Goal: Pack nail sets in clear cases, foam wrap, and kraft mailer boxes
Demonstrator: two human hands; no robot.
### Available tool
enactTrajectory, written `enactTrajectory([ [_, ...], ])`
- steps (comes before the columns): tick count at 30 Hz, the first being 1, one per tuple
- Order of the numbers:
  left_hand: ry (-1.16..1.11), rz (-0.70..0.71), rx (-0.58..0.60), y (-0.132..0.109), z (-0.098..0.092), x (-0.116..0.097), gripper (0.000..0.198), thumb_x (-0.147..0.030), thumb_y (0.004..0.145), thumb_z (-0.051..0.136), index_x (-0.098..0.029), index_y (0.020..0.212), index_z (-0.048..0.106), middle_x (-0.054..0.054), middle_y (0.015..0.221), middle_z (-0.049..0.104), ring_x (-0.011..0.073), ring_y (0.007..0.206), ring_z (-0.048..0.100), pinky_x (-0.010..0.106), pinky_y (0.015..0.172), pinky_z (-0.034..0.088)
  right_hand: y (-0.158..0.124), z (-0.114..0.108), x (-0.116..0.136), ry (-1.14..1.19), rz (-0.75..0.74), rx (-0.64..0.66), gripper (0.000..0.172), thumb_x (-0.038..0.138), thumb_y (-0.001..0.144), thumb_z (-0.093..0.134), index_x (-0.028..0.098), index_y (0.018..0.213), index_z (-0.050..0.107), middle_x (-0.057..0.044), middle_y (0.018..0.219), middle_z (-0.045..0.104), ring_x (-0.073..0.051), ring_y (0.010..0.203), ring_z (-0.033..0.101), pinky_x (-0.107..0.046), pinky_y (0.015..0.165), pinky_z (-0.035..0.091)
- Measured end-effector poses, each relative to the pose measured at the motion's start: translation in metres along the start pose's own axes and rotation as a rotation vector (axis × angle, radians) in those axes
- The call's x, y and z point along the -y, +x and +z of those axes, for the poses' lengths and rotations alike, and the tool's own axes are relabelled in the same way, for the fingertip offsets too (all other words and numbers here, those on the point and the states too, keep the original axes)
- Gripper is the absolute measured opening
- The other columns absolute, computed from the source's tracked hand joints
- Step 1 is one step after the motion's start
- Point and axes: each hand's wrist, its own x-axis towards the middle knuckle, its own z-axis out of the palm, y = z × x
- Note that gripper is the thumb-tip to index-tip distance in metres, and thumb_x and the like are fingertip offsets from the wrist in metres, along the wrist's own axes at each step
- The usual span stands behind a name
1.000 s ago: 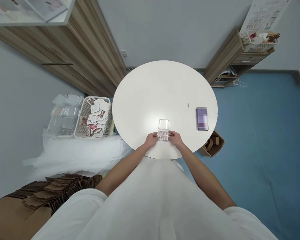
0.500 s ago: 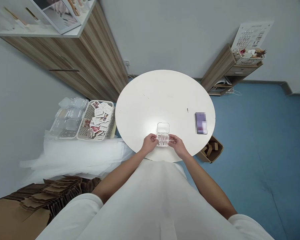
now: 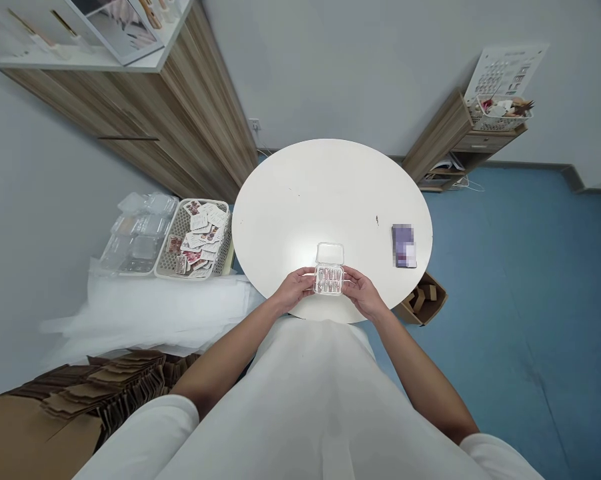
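Between my hands is a small clear plastic case with its lid tipped up on the far side. Two rows of pinkish press-on nails lie inside it. My left hand grips the case's left edge, fingers closed on it. On the opposite edge, my right hand holds it the same way. The case is over the near part of the round white table; whether its underside touches the top I cannot tell.
A purple blurred item lies on the table's right side. Left of the table stand a white basket of printed cards and clear plastic boxes. An open carton sits on the floor at right; folded cardboard fills the lower left.
The case looks slightly larger and its near face is tilted more towards me, as if lifted closer. Both hands have shifted with it, their fingers further around its sides.
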Motion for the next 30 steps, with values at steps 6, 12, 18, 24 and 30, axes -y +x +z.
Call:
enactTrajectory([
  [6,0.037,-0.009,0.0,0.004,-0.002,-0.004,0.039,-0.035,0.066,0.07,-0.014,0.097,0.061,0.008,0.087,0.065,0.0136,0.077,0.059,0.03,0.076,0.043,0.005,-0.001,0.009,-0.01,0.025,0.081,0.06,0.029,0.059,0.072,0.026,0.115,0.052,-0.005,0.113,0.056,-0.017,0.095,0.056,-0.033,0.082,0.045],
  [12,0.045,-0.035,0.029,0.006,-0.003,-0.001,0.039,-0.034,0.066,0.07,-0.014,0.099,0.061,0.009,0.088,0.065,0.0133,0.077,0.059,0.029,0.075,0.044,0.024,-0.008,0.019,-0.033,0.116,0.062,0.045,0.037,0.071,0.063,0.026,0.113,0.053,-0.006,0.113,0.058,-0.017,0.096,0.057,-0.034,0.083,0.047],
  [18,0.043,-0.068,0.044,0.008,0.004,0.0,0.043,-0.034,0.066,0.07,-0.014,0.103,0.061,0.009,0.089,0.065,0.0124,0.075,0.059,0.028,0.072,0.044,0.03,-0.013,0.029,-0.052,0.092,0.052,0.04,0.036,0.074,0.06,0.027,0.112,0.051,-0.006,0.113,0.059,-0.017,0.093,0.059,-0.034,0.08,0.049],
  [24,0.002,-0.061,0.042,0.011,0.01,0.001,0.039,-0.034,0.068,0.069,-0.014,0.101,0.062,0.009,0.09,0.064,0.0132,0.078,0.059,0.03,0.076,0.044,0.023,-0.014,0.038,-0.027,0.088,0.102,0.036,0.041,0.078,0.053,0.028,0.112,0.051,-0.006,0.121,0.053,-0.018,0.095,0.058,-0.039,0.078,0.05],
  [30,-0.015,-0.05,0.019,0.013,0.013,0.005,0.041,-0.036,0.069,0.067,-0.015,0.104,0.061,0.008,0.09,0.063,0.0113,0.076,0.057,0.027,0.075,0.044,0.015,-0.012,0.038,-0.033,0.091,0.107,0.033,0.045,0.079,0.051,0.025,0.105,0.056,-0.006,0.122,0.052,-0.019,0.098,0.057,-0.039,0.076,0.05],
])
